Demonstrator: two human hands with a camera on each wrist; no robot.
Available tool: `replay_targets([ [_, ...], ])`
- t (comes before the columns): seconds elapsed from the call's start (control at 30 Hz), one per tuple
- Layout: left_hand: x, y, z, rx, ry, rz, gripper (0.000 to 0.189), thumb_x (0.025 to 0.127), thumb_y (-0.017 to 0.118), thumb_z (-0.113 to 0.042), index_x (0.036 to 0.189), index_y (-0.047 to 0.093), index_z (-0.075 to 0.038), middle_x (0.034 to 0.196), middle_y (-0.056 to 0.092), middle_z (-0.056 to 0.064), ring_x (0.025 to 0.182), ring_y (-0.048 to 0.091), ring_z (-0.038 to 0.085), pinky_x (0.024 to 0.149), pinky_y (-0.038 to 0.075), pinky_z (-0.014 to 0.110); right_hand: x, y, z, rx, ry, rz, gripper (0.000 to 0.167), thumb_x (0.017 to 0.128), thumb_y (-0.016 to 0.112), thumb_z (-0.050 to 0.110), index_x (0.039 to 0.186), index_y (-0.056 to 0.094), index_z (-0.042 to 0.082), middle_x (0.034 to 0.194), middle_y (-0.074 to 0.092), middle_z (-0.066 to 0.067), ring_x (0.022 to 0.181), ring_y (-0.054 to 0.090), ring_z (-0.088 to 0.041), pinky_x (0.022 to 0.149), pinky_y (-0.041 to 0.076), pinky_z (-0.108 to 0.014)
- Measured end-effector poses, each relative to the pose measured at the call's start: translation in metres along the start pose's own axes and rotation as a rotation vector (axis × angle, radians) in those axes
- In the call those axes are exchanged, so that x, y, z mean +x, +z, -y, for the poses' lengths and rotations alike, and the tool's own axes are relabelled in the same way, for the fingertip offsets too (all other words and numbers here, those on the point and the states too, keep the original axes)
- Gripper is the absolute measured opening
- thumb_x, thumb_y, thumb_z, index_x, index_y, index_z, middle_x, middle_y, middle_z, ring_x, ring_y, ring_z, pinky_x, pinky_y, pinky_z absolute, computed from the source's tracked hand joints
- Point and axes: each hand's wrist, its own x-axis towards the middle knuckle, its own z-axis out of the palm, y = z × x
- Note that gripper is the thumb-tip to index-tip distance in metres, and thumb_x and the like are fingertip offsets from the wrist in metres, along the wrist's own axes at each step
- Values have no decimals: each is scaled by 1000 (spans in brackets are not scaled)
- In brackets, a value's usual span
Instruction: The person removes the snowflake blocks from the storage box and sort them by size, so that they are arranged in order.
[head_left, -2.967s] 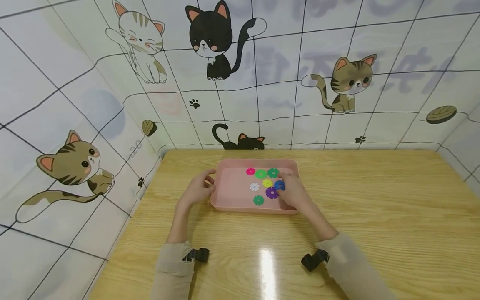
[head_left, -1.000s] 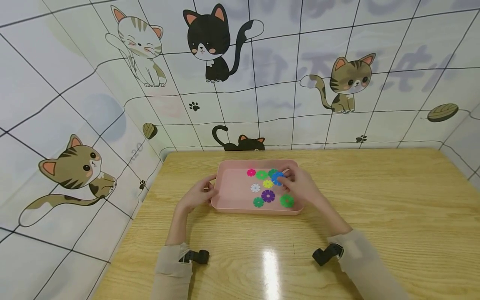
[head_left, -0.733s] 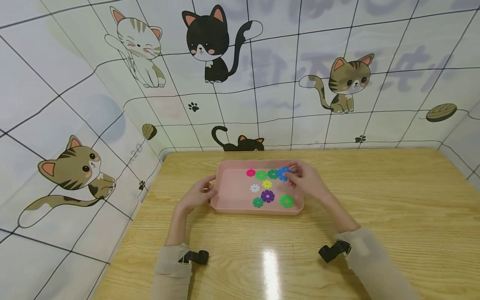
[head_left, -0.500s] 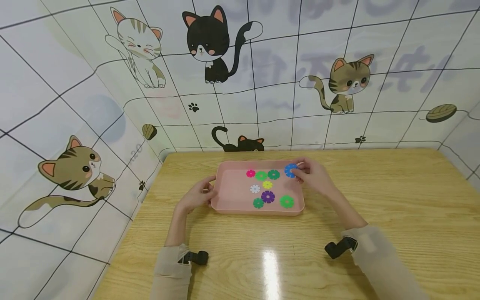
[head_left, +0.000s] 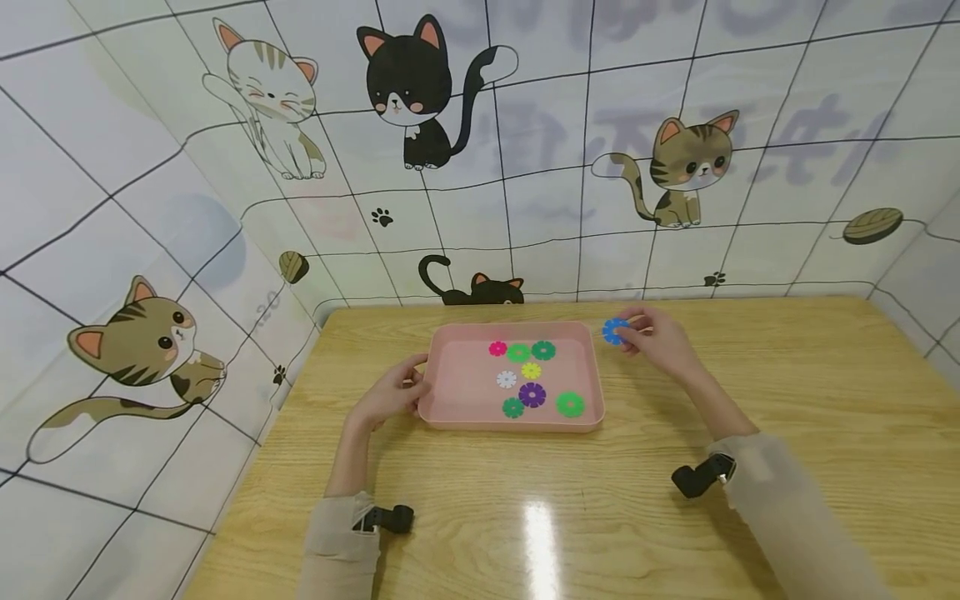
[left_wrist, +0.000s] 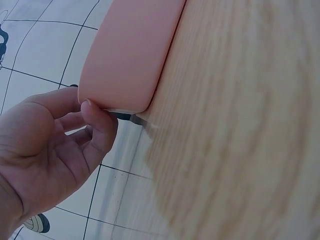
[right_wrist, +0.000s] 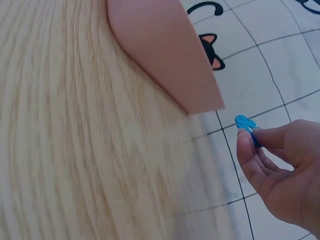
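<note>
A pink tray (head_left: pixel 465 426) stands on the table, with several flower-shaped interlocking discs lying in it. Among them are a purple disc (head_left: pixel 532 395), a white disc (head_left: pixel 507 379), a yellow disc (head_left: pixel 531 371) and a pink disc (head_left: pixel 498 348). My left hand (head_left: pixel 390 392) holds the tray's left end; in the left wrist view the thumb and forefinger (left_wrist: pixel 55 102) lie against its wall (left_wrist: pixel 130 60). Beyond the tray's right rim, my right hand (head_left: pixel 660 342) pinches a blue disc (head_left: pixel 614 332) between thumb and fingers. The right wrist view shows this blue disc (right_wrist: pixel 245 122) clear of the tray.
The wooden table (head_left: pixel 765 375) reaches far to the right of the tray and also towards me. A tiled-pattern wall covering (head_left: pixel 555 208) with cartoon cats closes off the back and left. Both wrists carry small black cameras (head_left: pixel 701 478).
The right hand has lifted the blue disc from among the others and carried it rightward, out over the tray's right rim. The left hand stays at the tray's left end.
</note>
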Motion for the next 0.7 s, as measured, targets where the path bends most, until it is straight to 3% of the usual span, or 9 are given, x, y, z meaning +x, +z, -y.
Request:
replay_targets([
  [0.47,-1,1,-1,12,5,-21,57,102,51,1,154,28,7,95,46,12,65,52,17,58,49,28,10,-6,-23,-18,114,8,32,100,61,3,122,49,-16,105,63,-32,75,72,-25,67,60,-29],
  [0.7,0,0,1,19,19,-8,56,103,50,2,154,28,9,95,46,13,63,52,17,58,50,30,16,-4,-30,-25,125,0,30,97,65,2,116,52,-18,100,66,-33,66,70,-14,63,59,-27],
])
